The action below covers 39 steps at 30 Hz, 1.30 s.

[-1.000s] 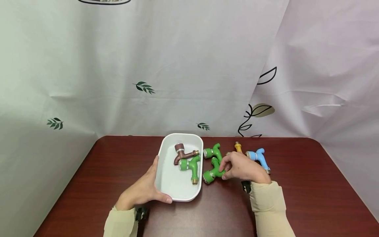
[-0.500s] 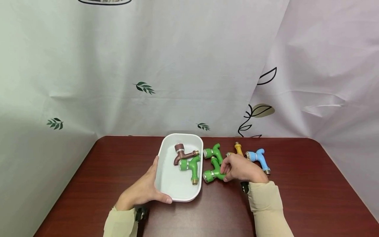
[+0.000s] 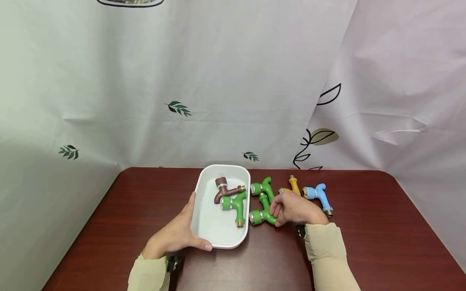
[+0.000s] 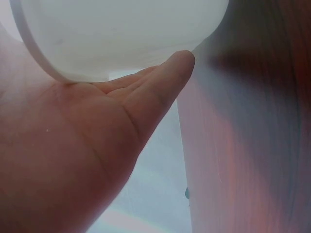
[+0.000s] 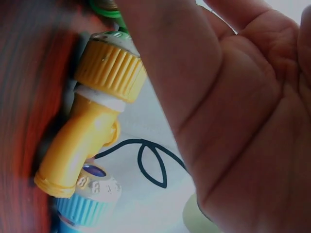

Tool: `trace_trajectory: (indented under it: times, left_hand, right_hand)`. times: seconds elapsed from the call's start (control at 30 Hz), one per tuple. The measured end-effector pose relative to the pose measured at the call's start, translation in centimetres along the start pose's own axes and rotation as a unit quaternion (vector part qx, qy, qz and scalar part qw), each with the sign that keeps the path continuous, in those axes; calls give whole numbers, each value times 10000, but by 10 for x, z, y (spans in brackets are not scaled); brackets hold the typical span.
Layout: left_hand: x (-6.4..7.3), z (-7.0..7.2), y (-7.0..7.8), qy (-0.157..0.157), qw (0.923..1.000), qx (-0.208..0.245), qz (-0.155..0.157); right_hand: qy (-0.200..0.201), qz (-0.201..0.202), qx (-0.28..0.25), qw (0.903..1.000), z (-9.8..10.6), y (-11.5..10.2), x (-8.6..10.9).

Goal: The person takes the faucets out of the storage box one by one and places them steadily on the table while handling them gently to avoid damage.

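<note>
My left hand (image 3: 176, 232) lies round the near left corner of a white tray (image 3: 211, 234), thumb on the front rim. In the left wrist view, straight fingers (image 4: 160, 92) rest against the tray's outer wall. Inside the tray are a brown faucet (image 3: 226, 191) and a green faucet (image 3: 238, 208). Right of it, my right hand (image 3: 296, 207) pinches a second green faucet (image 3: 268, 217) by its spout end with curled fingers; the hand hides part of it. Another green faucet (image 3: 267, 188) lies just behind. In the right wrist view the palm (image 5: 223, 116) covers the fingertips.
Beyond my right hand lie a yellow faucet (image 3: 294, 185), partly hidden by the hand, and a blue faucet (image 3: 321, 197). All rest on a dark red wooden table (image 3: 145, 190). A pale leaf-print curtain (image 3: 218, 81) hangs behind the table's far edge.
My right hand has shifted slightly left and toward me, closing in on the near green faucet, which has turned a little. More of the yellow faucet shows. The left hand and tray stay put.
</note>
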<state>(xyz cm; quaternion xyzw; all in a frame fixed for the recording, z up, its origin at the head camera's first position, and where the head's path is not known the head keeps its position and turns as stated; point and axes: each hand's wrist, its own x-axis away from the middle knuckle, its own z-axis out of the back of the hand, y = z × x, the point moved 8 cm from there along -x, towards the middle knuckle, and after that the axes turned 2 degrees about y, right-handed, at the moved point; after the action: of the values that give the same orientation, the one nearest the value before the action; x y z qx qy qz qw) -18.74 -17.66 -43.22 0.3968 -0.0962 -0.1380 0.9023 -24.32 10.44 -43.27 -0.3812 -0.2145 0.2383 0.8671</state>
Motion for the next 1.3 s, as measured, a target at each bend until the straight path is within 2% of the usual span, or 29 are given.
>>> trace_trajectory:
  times: [0.27, 0.53, 0.83, 1.17, 1.3]
  left_hand:
    - [0, 0, 0, 19, 10000, 17, -51]
    - [1, 0, 0, 36, 9999, 22, -108]
    - [-1, 0, 1, 37, 9999, 52, -135]
    - [-1, -1, -2, -3, 10000, 12, -9]
    - [-1, -1, -1, -10, 10000, 6, -14]
  right_hand:
    - [158, -364, 261, 9989, 3, 6, -1]
    - [304, -301, 395, 9983, 5, 2, 2]
    - [775, -426, 354, 9955, 15, -3, 3]
    - [1558, 78, 627, 9858, 25, -23, 1]
    - [1731, 146, 617, 9829, 26, -30, 0]
